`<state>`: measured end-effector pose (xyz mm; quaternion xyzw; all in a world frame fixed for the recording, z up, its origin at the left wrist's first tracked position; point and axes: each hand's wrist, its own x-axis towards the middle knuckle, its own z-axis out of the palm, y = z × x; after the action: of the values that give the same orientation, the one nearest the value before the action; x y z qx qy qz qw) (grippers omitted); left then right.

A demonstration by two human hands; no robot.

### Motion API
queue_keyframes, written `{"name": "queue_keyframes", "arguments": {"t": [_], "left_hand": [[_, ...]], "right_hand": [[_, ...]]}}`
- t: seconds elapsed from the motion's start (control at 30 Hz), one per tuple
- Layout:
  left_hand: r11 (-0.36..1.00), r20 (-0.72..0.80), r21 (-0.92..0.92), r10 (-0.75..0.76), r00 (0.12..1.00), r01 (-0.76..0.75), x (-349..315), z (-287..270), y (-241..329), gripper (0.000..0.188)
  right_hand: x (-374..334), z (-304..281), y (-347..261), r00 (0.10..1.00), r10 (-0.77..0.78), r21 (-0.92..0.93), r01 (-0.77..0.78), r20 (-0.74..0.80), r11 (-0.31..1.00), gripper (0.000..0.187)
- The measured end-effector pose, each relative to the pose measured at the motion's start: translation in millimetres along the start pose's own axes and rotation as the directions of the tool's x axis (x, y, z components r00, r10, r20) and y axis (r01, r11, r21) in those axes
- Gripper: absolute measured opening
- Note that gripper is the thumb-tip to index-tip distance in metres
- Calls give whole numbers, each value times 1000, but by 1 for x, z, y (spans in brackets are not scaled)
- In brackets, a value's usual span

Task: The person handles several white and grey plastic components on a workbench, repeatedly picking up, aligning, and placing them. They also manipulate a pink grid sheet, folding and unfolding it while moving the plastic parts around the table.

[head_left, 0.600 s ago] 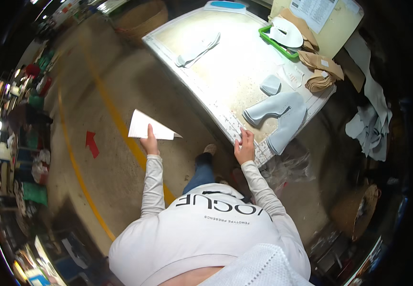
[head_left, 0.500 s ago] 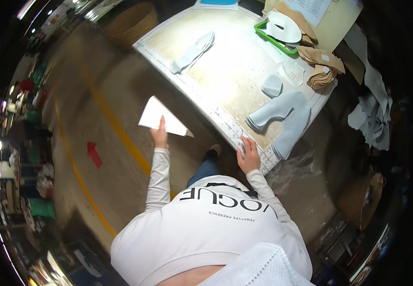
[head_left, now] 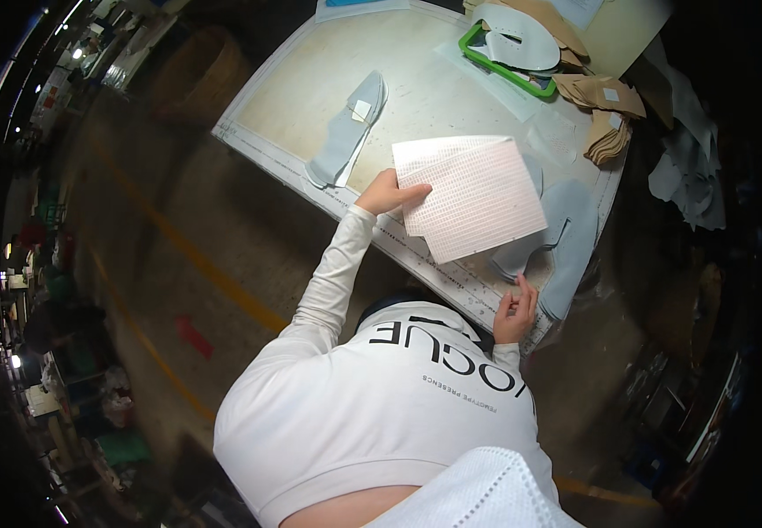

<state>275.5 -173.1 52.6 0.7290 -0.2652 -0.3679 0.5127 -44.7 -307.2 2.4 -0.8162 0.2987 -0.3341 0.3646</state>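
On the pale tabletop (head_left: 279, 114), left of the white, finely gridded, paper-like layered sheet (head_left: 473, 201): long blue-grey piece (head_left: 341, 143) with a small white tag (head_left: 360, 110). At the sheet's left edge, holding it over the tabletop: left hand (head_left: 387, 191), with grip clasped and thumb uppermost. Beyond the sheet: green plastic tray (head_left: 497, 70) under a white oval piece (head_left: 535, 53). Below the sheet's right corner: right hand (head_left: 515, 315), with grip released, fingers half curled. Right of the sheet: stacked curved blue-grey pieces (head_left: 580, 220). Farther right: stacked brown pieces (head_left: 608, 139).
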Motion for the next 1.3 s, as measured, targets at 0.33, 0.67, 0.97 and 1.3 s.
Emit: {"name": "queue_keyframes", "arguments": {"t": [0.33, 0.67, 0.97, 1.3], "left_hand": [[743, -504, 669, 436, 746, 17, 28, 19, -51, 60], [559, -227, 826, 440, 869, -67, 78, 88, -49, 73], [904, -27, 367, 247, 969, -220, 65, 65, -1, 18], [963, 135, 196, 158, 978, -183, 31, 64, 39, 26]], "right_hand": [[57, 21, -22, 992, -122, 29, 120, 41, 992, 37], [114, 29, -19, 973, -128, 55, 119, 194, 991, 30], [171, 34, -7, 963, -236, 128, 220, 131, 967, 28], [169, 67, -37, 944, 103, 289, -198, 314, 937, 23]]}}
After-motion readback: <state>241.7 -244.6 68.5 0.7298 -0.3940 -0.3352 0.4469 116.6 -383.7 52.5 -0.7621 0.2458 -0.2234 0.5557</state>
